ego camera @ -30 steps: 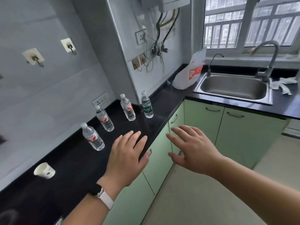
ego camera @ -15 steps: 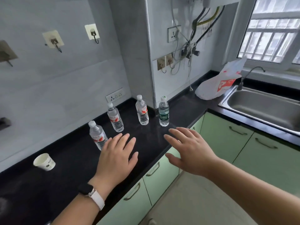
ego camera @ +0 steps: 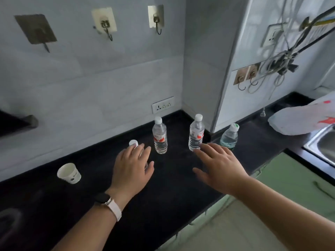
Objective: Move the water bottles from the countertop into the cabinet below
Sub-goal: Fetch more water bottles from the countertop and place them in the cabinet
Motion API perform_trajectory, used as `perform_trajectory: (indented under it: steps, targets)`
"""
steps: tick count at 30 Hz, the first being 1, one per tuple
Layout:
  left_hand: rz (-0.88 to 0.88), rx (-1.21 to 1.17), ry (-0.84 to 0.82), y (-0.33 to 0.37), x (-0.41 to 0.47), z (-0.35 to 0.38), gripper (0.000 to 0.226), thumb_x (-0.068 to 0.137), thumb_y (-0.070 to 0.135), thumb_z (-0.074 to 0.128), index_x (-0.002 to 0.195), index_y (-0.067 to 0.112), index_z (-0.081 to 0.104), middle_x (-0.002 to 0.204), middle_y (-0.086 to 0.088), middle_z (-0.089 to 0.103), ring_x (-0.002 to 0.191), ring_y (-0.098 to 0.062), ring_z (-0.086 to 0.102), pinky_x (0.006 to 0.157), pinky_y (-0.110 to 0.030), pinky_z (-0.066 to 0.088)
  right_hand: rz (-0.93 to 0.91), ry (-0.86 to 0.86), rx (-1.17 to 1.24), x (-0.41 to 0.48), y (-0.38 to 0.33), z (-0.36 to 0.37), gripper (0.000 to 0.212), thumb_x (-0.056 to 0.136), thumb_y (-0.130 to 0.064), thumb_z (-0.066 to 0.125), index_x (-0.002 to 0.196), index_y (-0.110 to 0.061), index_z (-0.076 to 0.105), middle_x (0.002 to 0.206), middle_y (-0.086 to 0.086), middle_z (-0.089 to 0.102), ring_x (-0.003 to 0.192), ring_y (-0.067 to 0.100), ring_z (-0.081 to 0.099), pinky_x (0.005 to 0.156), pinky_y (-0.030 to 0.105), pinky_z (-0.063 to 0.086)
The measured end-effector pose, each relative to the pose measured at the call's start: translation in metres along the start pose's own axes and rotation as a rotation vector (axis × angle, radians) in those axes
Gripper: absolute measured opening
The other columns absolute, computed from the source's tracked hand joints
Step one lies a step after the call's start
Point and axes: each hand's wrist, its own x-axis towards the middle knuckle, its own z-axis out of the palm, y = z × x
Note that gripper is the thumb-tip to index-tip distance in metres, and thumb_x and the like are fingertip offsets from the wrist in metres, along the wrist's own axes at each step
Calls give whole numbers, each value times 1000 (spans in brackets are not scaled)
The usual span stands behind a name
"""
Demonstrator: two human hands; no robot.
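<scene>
**Four bottles on the worktop, both grips spread above them**

My left grip [ego camera: 132, 169] hangs over the black worktop [ego camera: 172, 187] with its fingers straight and a little apart, holding nothing. It covers most of the nearest water bottle [ego camera: 133, 142], the leftmost of the row, so only the white cap and a sliver of clear plastic show past my fingers (whether I touch it I cannot tell).

My right grip [ego camera: 220, 169] is also spread wide, palm down and empty. Its fingertips lie in front of the foot of the third bottle [ego camera: 196, 132] and of the green-capped bottle [ego camera: 229, 135], which stands farthest right by the corner of the wall pillar. Between my two grips stands the second bottle [ego camera: 159, 136], with a white cap and a red label.

All four bottles are upright on the worktop and apart from one another. The pale green cabinet [ego camera: 290, 178] below the worktop's right end looks closed.

A paper cup [ego camera: 68, 173] sits on the worktop left of my left grip, well apart from the bottles. A watch [ego camera: 106, 201] with a pale strap is on my left wrist. A wall socket [ego camera: 162, 107] is behind the bottles, with hooks [ego camera: 105, 26] higher on the wall. At far right a white plastic bag [ego camera: 299, 118] with red print lies beside the steel sink [ego camera: 324, 142]
</scene>
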Motion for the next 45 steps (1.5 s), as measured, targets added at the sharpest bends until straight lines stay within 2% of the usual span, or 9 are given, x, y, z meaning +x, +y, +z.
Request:
perform_trajectory:
  steps: [4,9,12,15,19,23,31,38,45]
  targets:
    - [-162,-18,-12,-26,-5,15,43,86,32,71,125,14,65,119,-6,68,115,-33,62,89,-47,53,-4,-35,54,37,-2,20,63,85,-61,45,131,-21,61,129,1,63,121,27,58,97,44,49]
    - [-391,-82,-86,-36,-12,39,40,86,33,74,121,14,68,115,-5,70,105,-32,66,78,-43,54,31,-120,176,80,5,53,65,88,-61,47,142,-23,48,141,-3,52,132,24,47,105,42,40]
    - [-569,-207,-161,-32,-6,46,43,91,38,69,128,18,63,123,-1,67,113,-30,62,85,-41,50,49,-191,281,109,10,72,67,92,-59,51,147,-24,38,148,-5,43,137,21,39,110,38,33]
    - [-754,-404,-208,-28,4,53,51,93,42,67,139,26,52,129,12,56,122,-14,52,92,-31,43,103,-263,424,140,15,90,69,91,-58,52,149,-24,34,149,-4,42,136,21,39,110,38,36]
    - [-960,-692,-238,-26,16,72,52,88,35,77,130,40,46,119,31,52,117,-2,53,93,-24,41,186,-346,607,179,22,116,75,88,-55,60,149,-23,30,150,0,41,136,23,40,107,44,41]
    - [-1127,-811,-206,-27,19,97,50,84,26,82,117,45,50,117,23,64,112,4,59,99,-27,46,270,-398,807,205,26,147,85,81,-53,71,148,-21,31,148,2,43,133,23,44,104,44,43]
    - [-1301,-846,4,-7,21,127,61,80,20,85,132,30,55,122,18,66,110,7,61,84,-3,44,304,-420,1063,222,23,193,74,74,-36,82,135,-30,41,127,-8,56,112,12,57,95,37,51]
    - [-1371,-795,151,2,26,136,56,75,22,87,125,31,62,116,19,69,109,2,64,96,-20,49,323,-421,1201,234,15,203,64,79,-24,80,130,-31,43,113,-14,58,100,5,59,90,27,48]
    - [-1410,-818,285,14,12,121,59,73,16,89,124,31,63,110,19,72,102,4,68,91,-21,55,269,-435,1176,224,10,195,53,80,-26,81,115,-36,43,101,-18,57,88,-3,58,78,22,47]
